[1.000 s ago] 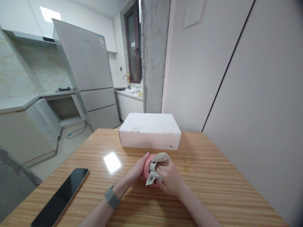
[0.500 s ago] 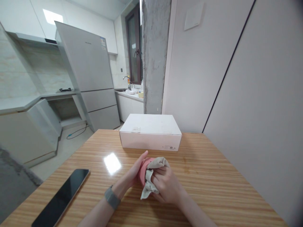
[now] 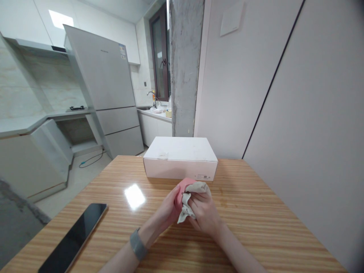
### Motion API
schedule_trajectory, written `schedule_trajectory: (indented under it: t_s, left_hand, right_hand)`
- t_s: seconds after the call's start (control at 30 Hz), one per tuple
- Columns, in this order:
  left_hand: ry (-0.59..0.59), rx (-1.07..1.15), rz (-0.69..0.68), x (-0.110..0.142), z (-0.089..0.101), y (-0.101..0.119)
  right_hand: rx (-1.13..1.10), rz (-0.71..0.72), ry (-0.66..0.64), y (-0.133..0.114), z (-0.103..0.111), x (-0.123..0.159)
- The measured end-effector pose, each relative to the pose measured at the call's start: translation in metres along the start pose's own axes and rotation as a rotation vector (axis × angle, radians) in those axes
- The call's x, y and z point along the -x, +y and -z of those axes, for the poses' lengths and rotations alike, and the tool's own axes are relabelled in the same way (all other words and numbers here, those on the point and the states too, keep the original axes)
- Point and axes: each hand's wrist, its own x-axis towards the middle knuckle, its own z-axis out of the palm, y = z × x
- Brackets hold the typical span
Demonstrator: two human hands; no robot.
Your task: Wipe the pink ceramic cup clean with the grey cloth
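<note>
Pink rounded container point(image 3: 182, 191) is sitting between both hands, just in front of the white cardboard box point(image 3: 180, 159) and over the wooden tabletop point(image 3: 250, 204). From my remote station, I'm reading it as a smooth, matte-looking pink body, though most of it is hidden and I can't identify its exact kind. Its underside is hidden too, so I can't confirm whether it's touching the tabletop.

Left hand point(image 3: 167, 208): the fingers point(image 3: 174, 199) are curling together around the container's near side. A grey watch band point(image 3: 138, 244) is sitting on that wrist.

Right hand point(image 3: 204, 214): the fingers point(image 3: 199, 198) are closing together over a crumpled grey cloth point(image 3: 186, 206), pressing it against the container. One loose corner of cloth is hanging toward the tabletop.

Risk notes: the cloth looks like the weakest point. If it bunches or slides under the right hand, the fingers could lose their purchase on the curved surface. If the left hand's hold is loosening at the same moment, the container could slip and roll across the glossy tabletop. The white cardboard box is sitting just ahead, so a forward slip would knock against it. The black smartphone point(image 3: 74, 237) is lying well off to the left, with its dark screen facing up, so I'm rating it a lesser concern.
</note>
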Motion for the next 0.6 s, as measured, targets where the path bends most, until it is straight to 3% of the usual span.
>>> schedule_trajectory:
  t_s: [0.1, 0.33, 0.5, 0.6]
  left_hand:
    - [-0.031, 0.028, 0.014, -0.001, -0.004, 0.002]
    - [0.259, -0.313, -0.042, 0.002, 0.004, 0.014]
    - [0.141, -0.429, 0.11, 0.013, 0.003, 0.032]
    - [0.032, -0.475, 0.072, 0.016, 0.002, 0.035]
  right_hand:
    - [0.025, -0.014, 0.028, 0.001, -0.001, 0.002]
    - [-0.031, 0.059, 0.004, -0.006, -0.004, 0.001]
    - [-0.068, 0.15, -0.025, -0.015, -0.009, 0.001]
    - [-0.078, 0.136, -0.053, -0.017, -0.012, 0.001]
